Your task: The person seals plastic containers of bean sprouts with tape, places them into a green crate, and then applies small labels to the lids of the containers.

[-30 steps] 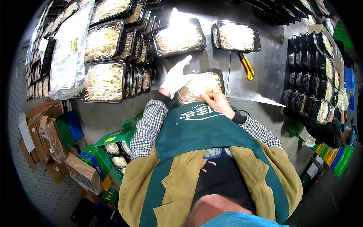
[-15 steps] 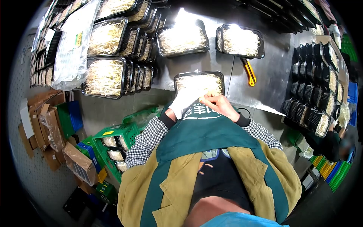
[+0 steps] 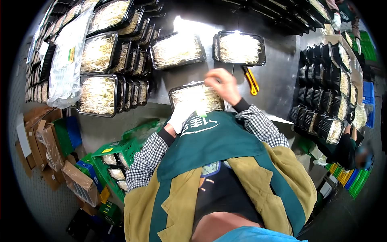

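In front of my body, a black tray of bean sprouts (image 3: 197, 97) lies at the near edge of the metal table. My left hand (image 3: 181, 115), in a white glove, is at its near left side, with something small and green by the fingers; the glare hides how the fingers lie. My right hand (image 3: 223, 85), bare and blurred, is over the tray's right end, its fingers bent. Farther back are two more filled trays, one on the left (image 3: 177, 49) and one on the right (image 3: 240, 48). A yellow cutter (image 3: 250, 80) lies below the right one.
Stacked sprout trays (image 3: 97, 94) stand at the left beside a clear plastic bag (image 3: 68, 60). More stacks (image 3: 322, 92) stand at the right. A green crate (image 3: 131, 149) with packs is at the lower left. Other people work at the far right.
My right hand has lifted away from my left hand and moved over the tray's right end. The view has shifted, and my left hand remains at the tray's near side.
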The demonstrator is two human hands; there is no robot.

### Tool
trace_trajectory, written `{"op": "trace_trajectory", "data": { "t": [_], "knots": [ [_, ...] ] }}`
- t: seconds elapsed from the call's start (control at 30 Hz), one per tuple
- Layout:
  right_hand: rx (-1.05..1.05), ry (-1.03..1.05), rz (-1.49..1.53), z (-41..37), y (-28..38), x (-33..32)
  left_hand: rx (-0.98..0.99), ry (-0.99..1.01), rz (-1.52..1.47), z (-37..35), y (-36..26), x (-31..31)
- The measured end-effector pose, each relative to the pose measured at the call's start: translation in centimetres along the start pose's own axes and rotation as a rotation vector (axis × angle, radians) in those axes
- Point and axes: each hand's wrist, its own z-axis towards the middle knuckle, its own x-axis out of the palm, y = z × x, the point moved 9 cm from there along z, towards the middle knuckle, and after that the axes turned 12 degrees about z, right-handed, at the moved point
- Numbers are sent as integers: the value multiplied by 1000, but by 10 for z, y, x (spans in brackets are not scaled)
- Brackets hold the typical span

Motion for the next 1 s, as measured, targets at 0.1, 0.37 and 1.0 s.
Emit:
{"op": "trace_trajectory", "data": {
  "t": [0.1,0.37,1.0],
  "knots": [
    [444,-161,-566,-21,-89,-106,-75,12,-35,-1,21,-8],
    [142,-264,-801,-25,-148,-154,-20,-22,163,-7,24,-14],
    [-167,1110,-294,11,48,78,44,-91,517,-12,-17,-2]
  ]
}}
